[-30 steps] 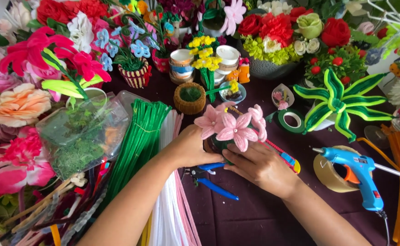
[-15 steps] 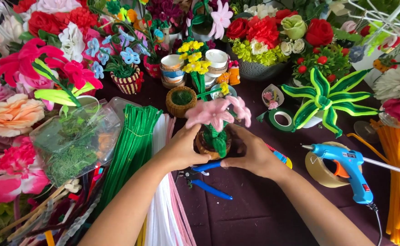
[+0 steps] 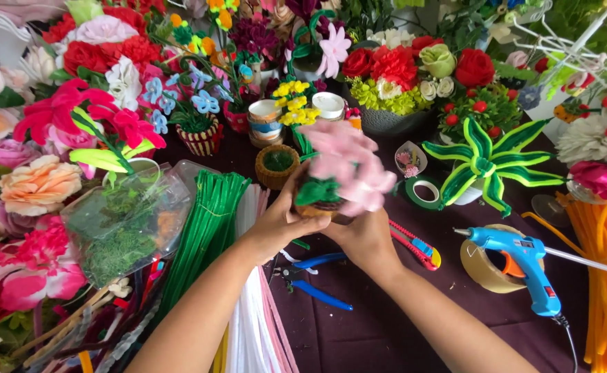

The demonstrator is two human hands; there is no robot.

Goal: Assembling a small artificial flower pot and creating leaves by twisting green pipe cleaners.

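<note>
Flowers [image 3: 350,166] already set in pot [image 3: 317,206]; left hand [image 3: 283,221] and right hand [image 3: 365,238] both grasp it above counter [image 3: 359,331]. Glue gun [image 3: 521,266] lies idle nearby.

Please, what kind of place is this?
Probably a craft table where artificial flowers are made. Both hands hold a small pot of pink flowers. Around it lie green stems, a blue glue gun, pliers and many finished flower pots.

pink flowers [image 3: 350,166], blue glue gun [image 3: 517,262], green stems [image 3: 203,235]
</note>
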